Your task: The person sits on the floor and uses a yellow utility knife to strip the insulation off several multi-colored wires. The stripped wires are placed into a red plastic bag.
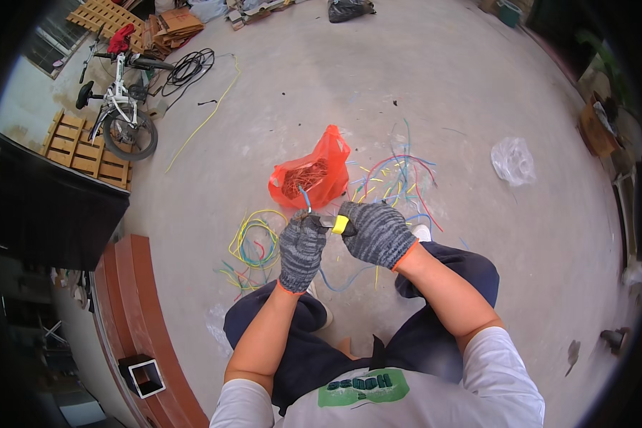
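Both of my hands wear grey knitted work gloves with orange cuffs. My left hand (303,249) grips a blue insulated wire (305,198), whose end stands up above the fingers. A yellow-and-black utility knife (340,224) is in my right hand (377,232), its blade pointing left against the wire at my left fingers. Just beyond the hands sits a red plastic bag (336,182) with stripped copper wire (304,179) inside. Coiled yellow and green wires (254,241) lie left of my left hand. Loose red, blue, green and yellow wire pieces (401,171) are scattered beyond my right hand.
A crumpled clear plastic bag (512,161) lies on the concrete floor to the right. At the upper left are a white bicycle (119,96), wooden pallets (80,144) and a coiled black cable (192,69). Reddish-brown steps (139,278) run along the left.
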Motion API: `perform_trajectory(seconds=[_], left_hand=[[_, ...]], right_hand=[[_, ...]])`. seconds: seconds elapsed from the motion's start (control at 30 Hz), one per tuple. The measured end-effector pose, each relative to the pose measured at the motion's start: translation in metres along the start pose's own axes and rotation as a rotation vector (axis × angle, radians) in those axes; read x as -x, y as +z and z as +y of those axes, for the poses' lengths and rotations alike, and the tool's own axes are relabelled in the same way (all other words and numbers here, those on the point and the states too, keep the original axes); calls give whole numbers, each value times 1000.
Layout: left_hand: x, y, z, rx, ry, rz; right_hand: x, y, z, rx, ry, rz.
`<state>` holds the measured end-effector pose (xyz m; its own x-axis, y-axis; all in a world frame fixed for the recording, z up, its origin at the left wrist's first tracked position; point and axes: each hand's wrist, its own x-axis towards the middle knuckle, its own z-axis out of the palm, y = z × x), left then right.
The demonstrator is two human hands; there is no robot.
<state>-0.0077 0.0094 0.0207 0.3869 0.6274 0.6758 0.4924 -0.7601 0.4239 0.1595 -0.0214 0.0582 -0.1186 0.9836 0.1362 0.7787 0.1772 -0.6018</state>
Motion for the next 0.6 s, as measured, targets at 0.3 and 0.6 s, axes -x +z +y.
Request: perform_trajectory(seconds=[0.3, 0.6], left_hand=[[7, 5, -5, -59, 91, 87], [3, 1, 1, -177, 104, 90]], right_hand=[[-3, 5, 1, -56, -32, -15], [-2, -3, -5, 0, -40, 25]])
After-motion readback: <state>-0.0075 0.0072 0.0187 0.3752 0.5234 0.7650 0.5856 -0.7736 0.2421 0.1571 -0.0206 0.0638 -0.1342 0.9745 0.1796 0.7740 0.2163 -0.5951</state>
